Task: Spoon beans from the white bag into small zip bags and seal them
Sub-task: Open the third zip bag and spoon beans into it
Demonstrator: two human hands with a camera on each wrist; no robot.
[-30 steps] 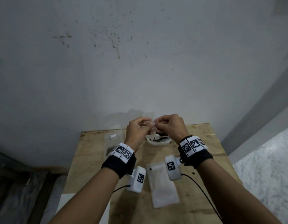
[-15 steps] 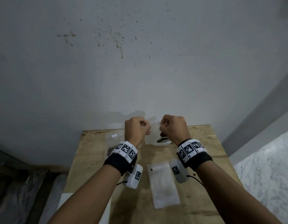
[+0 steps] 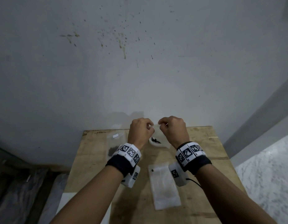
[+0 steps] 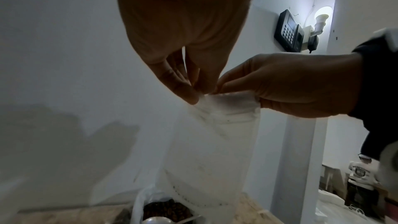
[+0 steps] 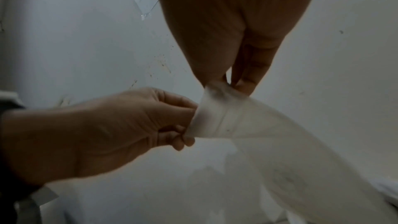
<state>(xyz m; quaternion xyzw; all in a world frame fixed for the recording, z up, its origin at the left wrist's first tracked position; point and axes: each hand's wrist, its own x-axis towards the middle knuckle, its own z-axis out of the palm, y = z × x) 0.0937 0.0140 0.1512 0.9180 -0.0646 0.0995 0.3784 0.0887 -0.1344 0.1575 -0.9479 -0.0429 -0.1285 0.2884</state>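
Both hands have moved apart a little, left hand (image 3: 141, 129) and right hand (image 3: 173, 127) each pinching the small zip bag (image 4: 213, 144) top, likely opening it for beans at 12 o'clock.

Wristbands (image 3: 191, 153) black with black-and-white square markers; zip bag (image 4: 215, 151) translucent white; table (image 3: 209, 199) pale wood; beans (image 4: 167, 209) dark brown

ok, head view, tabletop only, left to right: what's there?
filled zip bag → left hand → held zip bag → right hand. White bag and flat zip bags overlap the hands, so skipped.
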